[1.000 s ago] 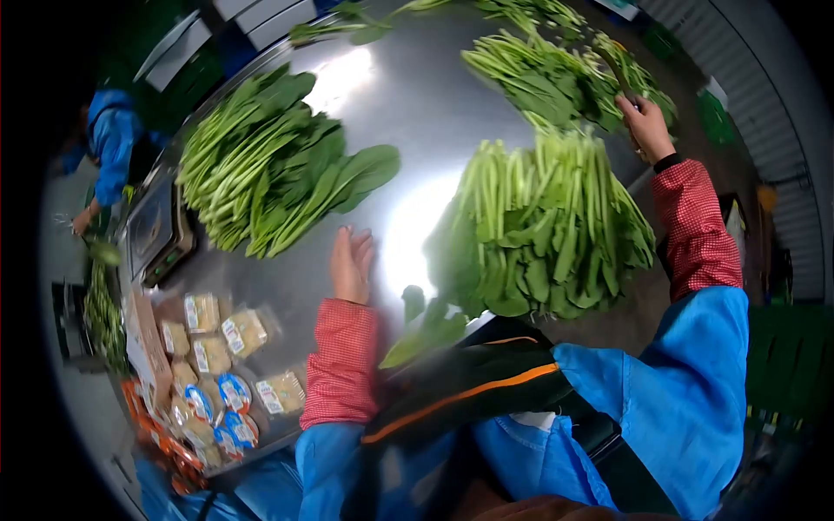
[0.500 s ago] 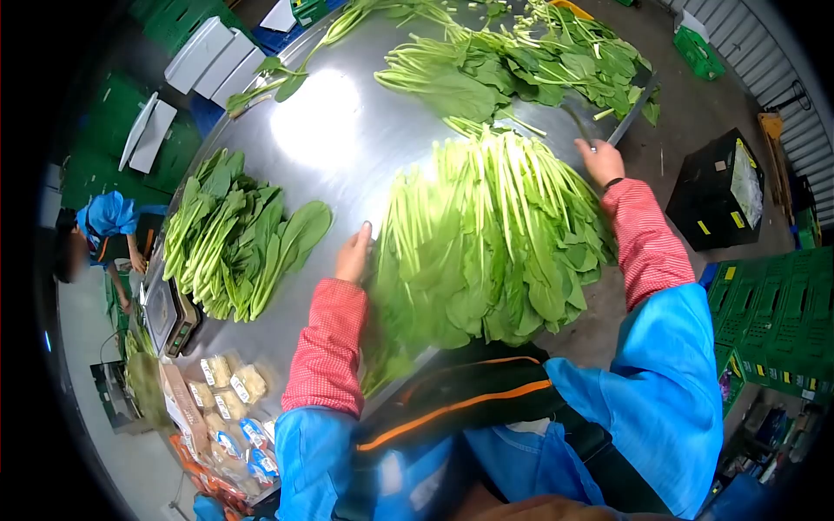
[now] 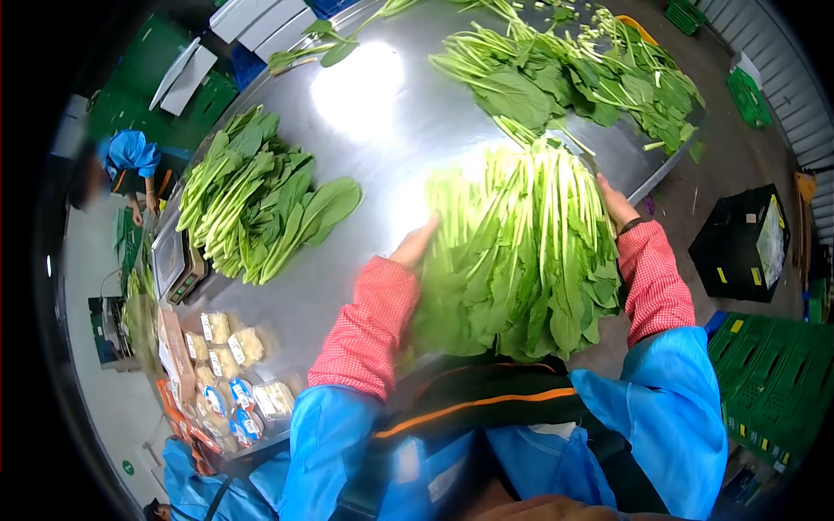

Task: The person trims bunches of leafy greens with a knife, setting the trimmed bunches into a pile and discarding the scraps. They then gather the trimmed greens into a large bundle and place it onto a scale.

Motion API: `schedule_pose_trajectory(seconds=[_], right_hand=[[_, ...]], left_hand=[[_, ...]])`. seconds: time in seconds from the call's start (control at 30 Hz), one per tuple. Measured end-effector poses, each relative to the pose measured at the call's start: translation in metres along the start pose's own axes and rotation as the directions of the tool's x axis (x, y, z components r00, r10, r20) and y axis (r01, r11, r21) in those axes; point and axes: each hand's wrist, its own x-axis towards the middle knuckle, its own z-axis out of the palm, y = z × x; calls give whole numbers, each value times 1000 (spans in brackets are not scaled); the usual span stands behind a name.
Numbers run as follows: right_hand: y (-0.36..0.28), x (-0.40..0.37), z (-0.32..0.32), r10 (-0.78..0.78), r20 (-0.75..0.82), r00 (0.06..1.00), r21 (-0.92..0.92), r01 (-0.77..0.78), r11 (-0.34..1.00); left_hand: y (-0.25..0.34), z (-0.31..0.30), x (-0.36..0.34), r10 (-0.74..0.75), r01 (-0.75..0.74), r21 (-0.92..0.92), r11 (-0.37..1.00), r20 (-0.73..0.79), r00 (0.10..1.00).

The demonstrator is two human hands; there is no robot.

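Note:
A big pile of leafy greens (image 3: 539, 252) lies in front of me at the table's near edge, pale stems pointing away and leaves toward me. My left hand (image 3: 417, 241) is against the left side of the pile, blurred, its fingers stretched out and partly hidden by stems. On the right side my right hand (image 3: 615, 201) touches the stems. Its fingers are partly hidden, and whether it holds something does not show. To the left lies a smaller heap of greens (image 3: 252, 200), beside and partly over a scale (image 3: 186, 273).
More greens and cut stems (image 3: 565, 78) cover the far right of the metal table (image 3: 347, 165). Packaged food (image 3: 230, 347) sits at the near left. A black crate (image 3: 738, 243) and green crates (image 3: 773, 382) stand at right. Another person (image 3: 130, 161) works at far left.
My hands have closed in on the pile from both sides, and the pile looks narrower. A thin dark object in my right hand earlier no longer shows. The view has shifted.

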Motion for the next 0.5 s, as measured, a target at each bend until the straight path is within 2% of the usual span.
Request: schedule_pose_trajectory(seconds=[0.13,0.23,0.3,0.37,0.47,0.5], right_hand=[[-9,-33,28,45,60,997,121,-52,991],[4,-29,35,12,93,996,95,-21,995],[6,-33,40,-50,143,988,102,35,994],[0,-47,50,-55,112,992,84,45,995],[4,-50,56,-101,82,992,56,96,994],[9,-48,56,-104,70,992,68,99,993]], left_hand=[[-12,14,5,-50,62,-209,976,62,997],[-4,32,-9,9,7,-133,991,121,993],[37,65,-58,-62,69,-72,995,94,994],[22,56,-38,-40,81,-125,989,305,952],[-17,46,8,-109,128,-120,984,159,981],[-32,47,23,-42,66,-160,985,152,988]])
